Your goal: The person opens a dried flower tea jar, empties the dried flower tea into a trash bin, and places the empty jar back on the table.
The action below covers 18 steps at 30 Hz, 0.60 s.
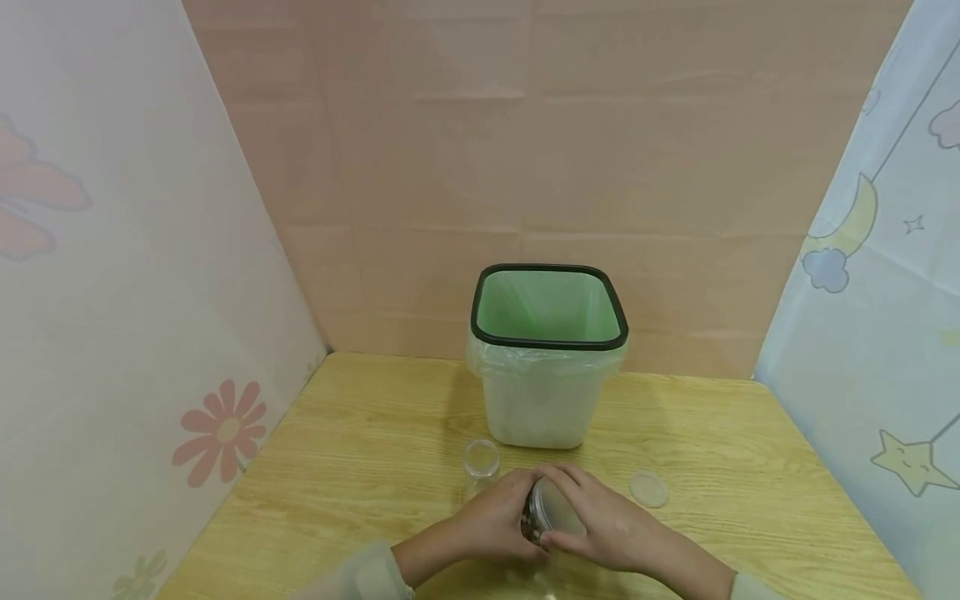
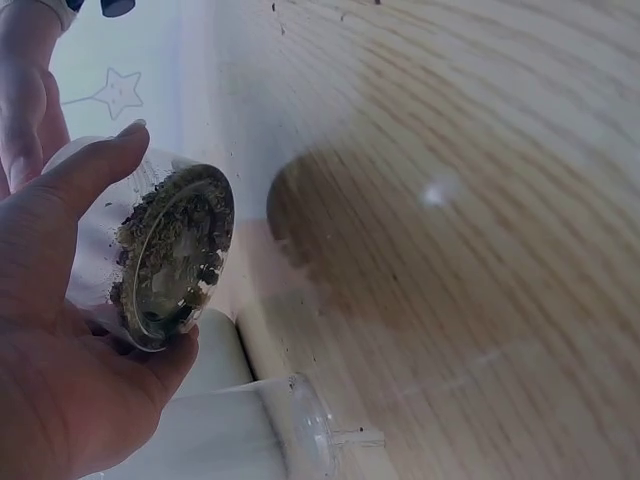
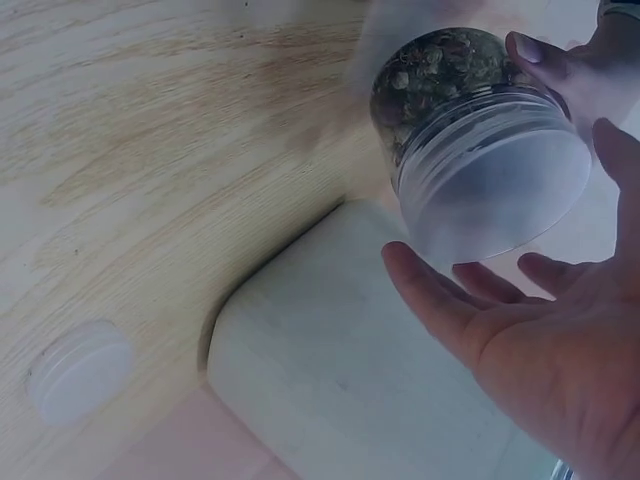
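Note:
A clear round jar [image 3: 430, 80] of dark dried herbs is held tilted on its side above the table, its screw lid [image 3: 500, 195] facing right. My left hand [image 1: 498, 521] grips the jar's body, thumb on one side and fingers on the other. In the left wrist view the jar's base [image 2: 185, 255] shows dried bits gathered against it. My right hand [image 1: 607, 517] is at the lid end, with spread, slightly bent fingers around the rim. In the right wrist view, a gap shows between the right palm [image 3: 570, 360] and the lid.
Behind the hands stands a white bin [image 1: 543, 400] with a black rim and a plastic liner. A second clear jar [image 1: 481, 460] is upright left of the hands. A loose translucent lid [image 1: 648, 489] lies flat on the wooden table [image 1: 735, 467] to the right.

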Each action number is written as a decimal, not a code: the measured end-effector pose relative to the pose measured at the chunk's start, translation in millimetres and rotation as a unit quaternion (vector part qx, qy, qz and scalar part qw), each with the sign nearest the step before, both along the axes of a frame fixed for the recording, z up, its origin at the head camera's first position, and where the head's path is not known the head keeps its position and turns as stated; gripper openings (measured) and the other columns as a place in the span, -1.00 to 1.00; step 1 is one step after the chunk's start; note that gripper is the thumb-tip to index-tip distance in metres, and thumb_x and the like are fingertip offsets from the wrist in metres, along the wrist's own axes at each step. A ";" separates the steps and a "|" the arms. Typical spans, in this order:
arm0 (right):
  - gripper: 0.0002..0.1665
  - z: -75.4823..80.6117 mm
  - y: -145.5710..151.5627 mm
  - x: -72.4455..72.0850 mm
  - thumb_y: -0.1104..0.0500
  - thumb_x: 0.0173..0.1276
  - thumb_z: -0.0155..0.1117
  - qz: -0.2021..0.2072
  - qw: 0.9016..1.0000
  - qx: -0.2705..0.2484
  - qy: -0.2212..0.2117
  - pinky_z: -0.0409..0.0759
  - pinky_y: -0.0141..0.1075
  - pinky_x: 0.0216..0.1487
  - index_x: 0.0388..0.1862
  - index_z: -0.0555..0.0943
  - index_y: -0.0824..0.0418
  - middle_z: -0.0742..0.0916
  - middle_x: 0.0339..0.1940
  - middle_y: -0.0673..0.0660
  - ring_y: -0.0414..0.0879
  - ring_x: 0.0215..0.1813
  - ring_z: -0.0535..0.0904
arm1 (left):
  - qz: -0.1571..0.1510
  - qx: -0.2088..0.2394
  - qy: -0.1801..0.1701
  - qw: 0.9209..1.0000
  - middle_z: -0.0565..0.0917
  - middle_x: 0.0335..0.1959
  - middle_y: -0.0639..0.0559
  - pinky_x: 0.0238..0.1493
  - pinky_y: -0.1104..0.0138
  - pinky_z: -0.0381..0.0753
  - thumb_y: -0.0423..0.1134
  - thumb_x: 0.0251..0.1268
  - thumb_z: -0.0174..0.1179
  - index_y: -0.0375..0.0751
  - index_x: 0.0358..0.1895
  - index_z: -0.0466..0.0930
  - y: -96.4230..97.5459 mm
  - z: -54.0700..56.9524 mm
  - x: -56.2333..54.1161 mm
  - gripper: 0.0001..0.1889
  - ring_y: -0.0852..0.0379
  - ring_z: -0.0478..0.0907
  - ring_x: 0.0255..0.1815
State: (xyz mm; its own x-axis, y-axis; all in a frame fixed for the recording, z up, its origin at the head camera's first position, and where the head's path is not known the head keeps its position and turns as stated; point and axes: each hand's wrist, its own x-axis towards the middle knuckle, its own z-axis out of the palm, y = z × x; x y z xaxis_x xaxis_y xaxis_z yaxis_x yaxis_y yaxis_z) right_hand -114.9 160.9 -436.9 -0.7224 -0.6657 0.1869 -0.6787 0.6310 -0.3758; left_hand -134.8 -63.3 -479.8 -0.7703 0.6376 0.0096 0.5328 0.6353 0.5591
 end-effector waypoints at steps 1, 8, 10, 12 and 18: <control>-0.10 0.3 -0.2 0.0 -0.34 0.41 0.22 -0.007 1.000 0.000 -0.006 0.61 0.01 0.17 0.52 0.31 0.16 0.50 0.38 0.09 0.03 0.31 0.54 | 0.003 -0.002 0.000 1.000 0.40 0.35 0.16 0.23 0.30 0.53 0.18 -0.01 0.55 0.00 0.50 0.19 0.5 0.6 0.2 0.02 0.28 0.41 0.26; -0.11 1.6 -0.2 -0.2 -0.36 0.44 0.16 -0.009 0.999 0.004 -0.048 0.63 -0.01 0.13 0.51 0.33 0.16 0.49 0.38 0.10 0.06 0.29 0.55 | 0.001 0.006 0.000 1.000 0.42 0.32 0.20 0.16 0.33 0.55 0.23 -0.04 0.54 0.04 0.50 0.19 1.2 0.3 0.6 0.03 0.31 0.41 0.21; -0.11 1.4 0.0 -0.1 -0.37 0.44 0.16 -0.006 0.999 0.005 -0.051 0.63 -0.02 0.13 0.52 0.33 0.16 0.48 0.38 0.09 0.05 0.29 0.55 | -0.004 0.007 0.000 1.000 0.42 0.30 0.21 0.15 0.34 0.55 0.24 -0.03 0.54 0.04 0.49 0.20 0.6 0.3 0.3 0.02 0.32 0.41 0.20; -0.10 1.2 0.4 -0.1 -0.37 0.43 0.16 -0.002 0.999 0.006 -0.049 0.63 -0.04 0.13 0.52 0.32 0.15 0.47 0.39 0.07 0.03 0.29 0.55 | -0.010 0.008 0.000 1.000 0.41 0.30 0.21 0.17 0.34 0.54 0.26 -0.02 0.52 0.03 0.48 0.20 -0.2 0.6 -0.3 0.02 0.32 0.40 0.21; -0.14 0.4 1.9 0.2 -0.30 0.42 0.24 0.015 0.999 0.001 -0.032 0.63 -0.12 0.13 0.55 0.32 0.06 0.46 0.37 0.00 -0.04 0.28 0.52 | -0.042 0.012 -0.008 0.999 0.40 0.27 0.22 0.19 0.38 0.52 0.25 0.04 0.49 -0.02 0.49 0.17 -4.9 2.5 -3.2 0.00 0.36 0.39 0.20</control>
State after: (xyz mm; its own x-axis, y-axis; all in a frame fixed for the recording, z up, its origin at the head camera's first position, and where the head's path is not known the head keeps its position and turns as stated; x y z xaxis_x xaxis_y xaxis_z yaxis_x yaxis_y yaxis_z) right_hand -114.7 162.8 -436.5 -0.7127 -0.6874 0.1396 -0.6716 0.6115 -0.4183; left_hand -138.1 -68.2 -477.3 -0.7146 0.6994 0.0138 0.5741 0.5751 0.5828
